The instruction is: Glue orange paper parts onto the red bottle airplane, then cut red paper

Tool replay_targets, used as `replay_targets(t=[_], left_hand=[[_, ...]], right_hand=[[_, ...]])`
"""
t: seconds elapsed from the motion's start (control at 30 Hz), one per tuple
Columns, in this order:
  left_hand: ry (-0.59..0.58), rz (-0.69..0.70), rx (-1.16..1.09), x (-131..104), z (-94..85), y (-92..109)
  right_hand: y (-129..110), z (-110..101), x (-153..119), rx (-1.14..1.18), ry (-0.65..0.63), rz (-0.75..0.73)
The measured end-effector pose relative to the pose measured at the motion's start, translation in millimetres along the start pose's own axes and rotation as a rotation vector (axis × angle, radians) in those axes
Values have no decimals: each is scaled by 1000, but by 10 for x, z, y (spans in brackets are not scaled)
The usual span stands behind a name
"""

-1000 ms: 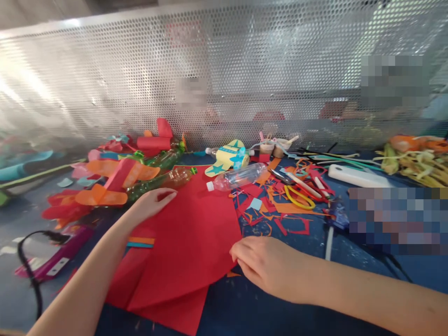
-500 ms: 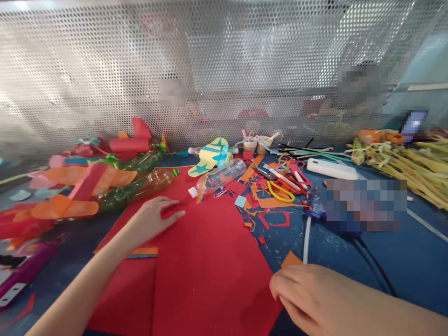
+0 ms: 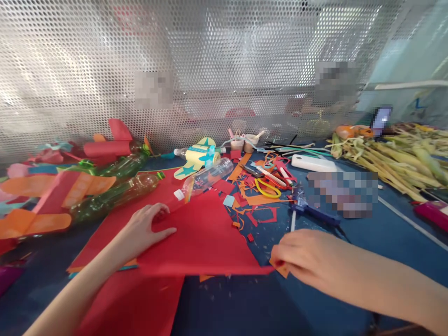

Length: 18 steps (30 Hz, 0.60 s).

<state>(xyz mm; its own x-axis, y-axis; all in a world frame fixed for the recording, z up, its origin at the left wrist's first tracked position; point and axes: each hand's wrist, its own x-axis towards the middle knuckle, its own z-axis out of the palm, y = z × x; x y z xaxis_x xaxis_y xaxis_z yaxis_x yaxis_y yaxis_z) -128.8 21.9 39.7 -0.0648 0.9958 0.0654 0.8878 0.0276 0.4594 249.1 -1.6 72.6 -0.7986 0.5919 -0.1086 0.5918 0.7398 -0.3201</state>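
A large red paper sheet (image 3: 206, 233) lies in front of me, its near edge curled up from the table. At that sheet's near right corner, my right hand (image 3: 301, 254) is closed in a pinch on the paper. An orange scrap (image 3: 283, 269) shows just beneath those fingers. My left hand (image 3: 149, 226) rests on the sheet's left part, thumb and fingers apart. More red paper (image 3: 140, 303) spreads below and to the left. A clear plastic bottle (image 3: 212, 175) with a white cap lies beyond the sheet.
Paper scraps (image 3: 259, 214), yellow-handled scissors (image 3: 268, 189) and a blue glue gun (image 3: 315, 212) lie right of the sheet. Green bottles (image 3: 115, 193) with orange and red paper wings stand left. Dried husks (image 3: 381, 158) lie far right. A perforated metal screen (image 3: 217, 60) closes the back.
My right hand has drawn the red sheet's near right corner up and away from me, uncovering blue table in front. My left hand stays on the sheet. The view has swung right.
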Motion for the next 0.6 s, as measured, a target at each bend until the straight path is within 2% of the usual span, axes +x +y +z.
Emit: replay_targets(t=[0.13,0.3,0.37,0.43,0.5,0.53,0.6], left_hand=[[-48,-13,-43,-18,-9,5],[-226,-76,-158,-58,-178,-7],[-308,-164,-324,-111,-271,-26],[-349,-308,-533,-168,-342,-25],[-315,-407,-693,-202,-369,4],[-278,-424,-739,-204,-364,24],[-222,-369,-688,-180,-326,55]], right_hand=[[65,-69,-61,49,80,-40],[103,-6,-136,-18,141,-151],[157,-27,-152,-116,220,-150],[243,-92,-143,-224,329,-101],[357,-182,-97,-291,430,-41],[421,-226,-59,-307,419,-3],[547,-297,40,-339,422,73]])
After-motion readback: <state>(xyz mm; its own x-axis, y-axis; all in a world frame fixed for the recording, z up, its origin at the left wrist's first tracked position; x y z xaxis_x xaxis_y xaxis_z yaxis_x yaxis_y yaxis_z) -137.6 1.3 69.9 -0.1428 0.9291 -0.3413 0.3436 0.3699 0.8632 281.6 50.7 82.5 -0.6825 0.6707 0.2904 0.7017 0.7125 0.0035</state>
